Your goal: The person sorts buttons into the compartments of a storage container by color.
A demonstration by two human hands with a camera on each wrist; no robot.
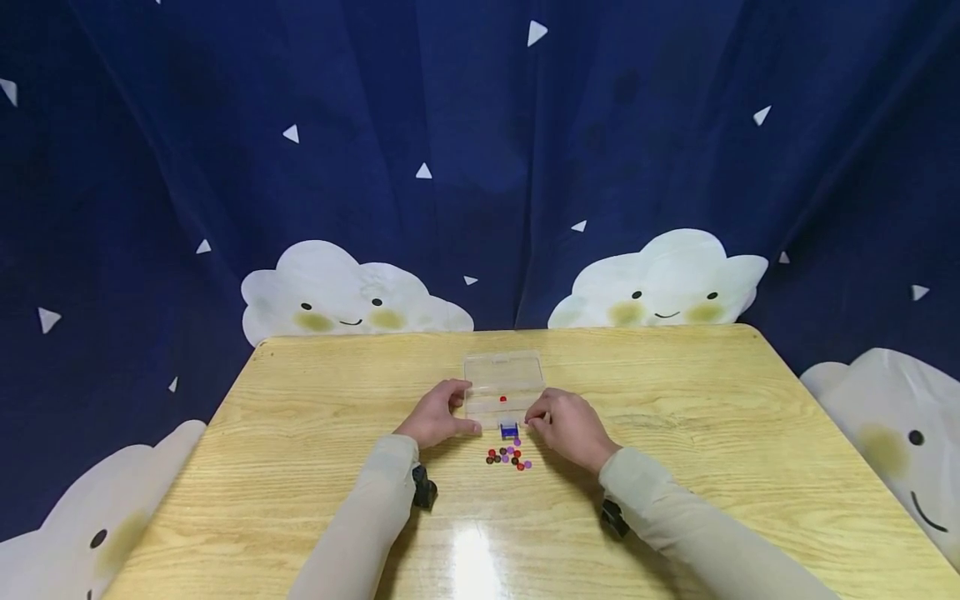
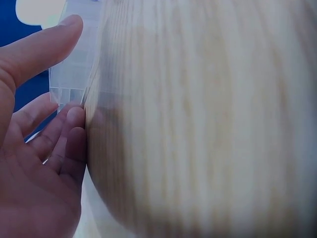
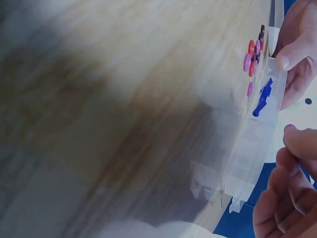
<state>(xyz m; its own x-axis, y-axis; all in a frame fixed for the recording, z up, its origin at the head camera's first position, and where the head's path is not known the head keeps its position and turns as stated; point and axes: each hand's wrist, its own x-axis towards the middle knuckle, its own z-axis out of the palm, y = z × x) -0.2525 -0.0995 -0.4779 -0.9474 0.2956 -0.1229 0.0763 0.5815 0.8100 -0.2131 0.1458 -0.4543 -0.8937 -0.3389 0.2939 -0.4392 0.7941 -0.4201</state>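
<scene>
A clear plastic box (image 1: 503, 408) lies on the table with its lid (image 1: 504, 369) tipped back. One red bead (image 1: 503, 399) shows inside it. My left hand (image 1: 438, 414) holds the box's left side, thumb at the front corner and fingers farther back. By the front right corner my right hand (image 1: 572, 429) pinches a tiny pinkish-red bead, mostly hidden by the thumb and forefinger. Its curled fingers (image 3: 280, 191) show in the right wrist view. A blue piece (image 1: 509, 431) with a clear part sits at the box's front edge.
Several loose flat round beads (image 1: 506, 455) in red, purple and dark brown lie in front of the box. The wooden table (image 1: 337, 383) ends at a dark blue curtain (image 1: 480, 125) with clouds on it.
</scene>
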